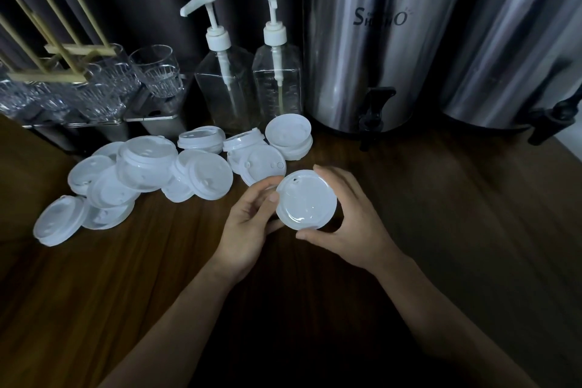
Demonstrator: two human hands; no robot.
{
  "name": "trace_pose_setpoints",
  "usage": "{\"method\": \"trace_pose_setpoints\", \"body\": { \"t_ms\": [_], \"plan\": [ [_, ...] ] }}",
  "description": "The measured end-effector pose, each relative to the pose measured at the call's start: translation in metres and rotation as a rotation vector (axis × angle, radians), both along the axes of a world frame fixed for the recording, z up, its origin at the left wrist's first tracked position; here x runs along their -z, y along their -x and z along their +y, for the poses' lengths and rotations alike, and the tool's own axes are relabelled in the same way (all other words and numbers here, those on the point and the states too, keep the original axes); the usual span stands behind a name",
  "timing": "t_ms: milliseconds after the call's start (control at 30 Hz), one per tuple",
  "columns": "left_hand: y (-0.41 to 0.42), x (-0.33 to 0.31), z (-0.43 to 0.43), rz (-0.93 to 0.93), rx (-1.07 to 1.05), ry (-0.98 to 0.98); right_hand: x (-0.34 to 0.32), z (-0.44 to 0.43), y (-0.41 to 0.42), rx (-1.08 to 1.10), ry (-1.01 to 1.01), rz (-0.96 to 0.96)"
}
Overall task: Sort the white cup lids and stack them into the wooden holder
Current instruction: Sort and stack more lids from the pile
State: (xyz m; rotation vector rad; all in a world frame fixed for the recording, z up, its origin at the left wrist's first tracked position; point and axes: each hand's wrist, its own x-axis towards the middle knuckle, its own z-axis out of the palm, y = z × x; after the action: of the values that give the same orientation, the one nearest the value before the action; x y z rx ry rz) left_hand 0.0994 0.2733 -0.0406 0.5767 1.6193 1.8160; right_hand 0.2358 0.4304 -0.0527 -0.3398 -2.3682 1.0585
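Observation:
A white cup lid (306, 200) is held above the dark wooden table (441, 214) between both hands. My left hand (248, 224) grips its left edge with thumb and fingers. My right hand (349, 214) wraps its right and lower edge. Several more white lids (148, 167) lie scattered and overlapping in a heap across the table's left and middle. The wooden holder (59, 57), a frame with thin upright sticks, stands at the far left on top of the glasses.
Clear drinking glasses (157, 72) sit in metal racks at the back left. Two clear pump bottles (226, 82) stand behind the lids. Two large steel dispensers (356, 41) with black taps fill the back right.

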Motion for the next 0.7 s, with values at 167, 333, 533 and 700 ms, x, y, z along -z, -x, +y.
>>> {"method": "trace_pose_setpoints", "body": {
  "t_ms": [167,333,533,700],
  "plan": [
    [-0.001,-0.002,0.0,0.014,0.003,0.015,0.003,0.0,0.001,0.016,-0.014,0.007],
    [-0.002,-0.007,-0.002,-0.041,0.029,-0.024,0.003,-0.004,0.002,0.039,-0.032,0.03],
    [0.008,-0.01,-0.015,-0.029,0.033,-0.033,-0.002,-0.013,0.01,0.006,-0.018,-0.043],
    [0.016,-0.013,-0.03,-0.031,0.011,-0.029,-0.006,-0.021,0.022,-0.077,0.037,-0.103]
  ]
}}
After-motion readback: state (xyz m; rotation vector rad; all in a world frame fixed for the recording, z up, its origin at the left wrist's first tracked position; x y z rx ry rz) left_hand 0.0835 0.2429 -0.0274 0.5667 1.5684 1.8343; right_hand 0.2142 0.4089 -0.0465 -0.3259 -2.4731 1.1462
